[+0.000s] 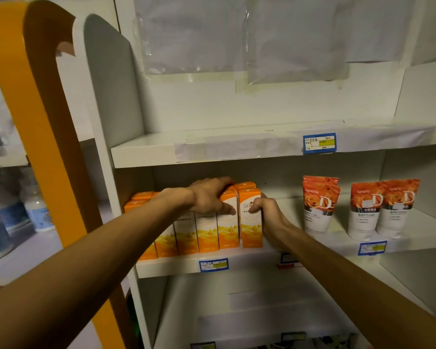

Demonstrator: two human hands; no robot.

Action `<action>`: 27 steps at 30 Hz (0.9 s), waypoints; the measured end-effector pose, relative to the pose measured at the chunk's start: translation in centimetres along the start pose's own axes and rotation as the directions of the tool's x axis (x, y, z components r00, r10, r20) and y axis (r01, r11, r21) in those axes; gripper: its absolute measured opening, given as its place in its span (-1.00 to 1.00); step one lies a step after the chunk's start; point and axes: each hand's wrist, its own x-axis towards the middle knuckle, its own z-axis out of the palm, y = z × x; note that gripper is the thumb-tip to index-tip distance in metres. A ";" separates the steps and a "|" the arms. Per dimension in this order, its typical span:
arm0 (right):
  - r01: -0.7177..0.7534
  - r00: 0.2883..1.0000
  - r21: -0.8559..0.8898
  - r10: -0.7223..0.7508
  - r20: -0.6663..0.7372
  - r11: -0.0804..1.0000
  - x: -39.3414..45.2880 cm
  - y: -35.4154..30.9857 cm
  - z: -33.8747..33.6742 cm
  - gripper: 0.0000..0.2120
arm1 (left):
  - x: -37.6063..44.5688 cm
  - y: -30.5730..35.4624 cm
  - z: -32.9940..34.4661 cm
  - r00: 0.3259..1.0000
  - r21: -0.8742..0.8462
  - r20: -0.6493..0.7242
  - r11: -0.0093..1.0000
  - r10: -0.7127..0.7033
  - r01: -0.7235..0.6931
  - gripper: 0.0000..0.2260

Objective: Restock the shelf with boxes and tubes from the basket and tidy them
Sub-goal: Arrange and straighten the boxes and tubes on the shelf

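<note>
At frame centre, the left hand (212, 197) lies fingers-together over the orange boxes (207, 230), while the right hand (267, 215) curls round the end box (251, 222).

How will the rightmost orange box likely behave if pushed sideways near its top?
The rightmost orange box is tall and narrow, so it may tip rather than slide. It looks like thin card, probably light and easily dented. The right hand gripping its free side should steady it.
</note>
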 end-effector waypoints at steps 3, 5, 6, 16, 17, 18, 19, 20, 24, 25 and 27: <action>0.006 1.000 -0.040 -0.006 -0.005 0.999 -0.3 0.1 0.3 -0.45 | 0.1 -0.1 0.2 1.000 0.028 -0.015 0.999 0.015 -0.015 -0.31; 0.016 1.000 -0.071 -0.017 -0.011 0.997 -0.2 0.4 0.4 -0.52 | 0.2 -0.1 0.2 0.999 0.048 -0.023 0.999 0.025 -0.024 -0.32; 0.014 1.000 -0.083 -0.015 -0.006 0.996 -0.2 0.5 0.4 -0.51 | 0.2 0.0 0.2 0.999 0.061 -0.026 0.998 0.030 -0.028 -0.33; 0.009 0.998 -0.136 0.000 0.066 0.991 0.4 0.2 0.1 -0.27 | -0.1 0.1 0.4 0.996 0.232 -0.039 0.970 0.086 -0.075 -0.23; 0.009 0.997 -0.128 0.001 0.075 0.992 0.7 0.4 -0.1 -0.22 | -0.2 0.0 0.3 0.995 0.223 -0.052 0.972 0.090 -0.077 -0.23; 0.015 0.996 -0.113 -0.005 0.086 0.994 0.9 0.5 -0.2 -0.21 | -0.3 -0.1 0.1 0.994 0.210 -0.066 0.975 0.088 -0.072 -0.21; 0.015 0.995 -0.096 -0.005 0.099 0.995 1.1 0.6 -0.3 -0.21 | -0.4 -0.3 -0.1 0.994 0.197 -0.074 0.979 0.078 -0.062 -0.19; 0.014 0.994 -0.093 -0.004 0.111 0.996 0.9 0.6 -0.4 -0.22 | -0.5 -0.6 -0.4 0.996 0.185 -0.068 0.982 0.062 -0.048 -0.17; 0.030 0.985 -0.148 -0.004 0.171 0.989 0.9 0.5 -0.5 -0.33 | -0.5 -1.8 -1.1 0.999 0.085 0.032 0.996 0.018 -0.021 -0.24; 0.034 0.983 -0.171 -0.003 0.183 0.985 1.1 0.5 -0.5 -0.33 | -0.4 -2.0 -1.1 0.999 0.057 0.031 0.998 0.019 -0.021 -0.26; 0.038 0.979 -0.212 0.006 0.204 0.976 1.4 0.4 -0.5 -0.33 | -0.2 -2.3 -1.1 1.000 -0.003 0.014 1.000 0.019 -0.019 -0.26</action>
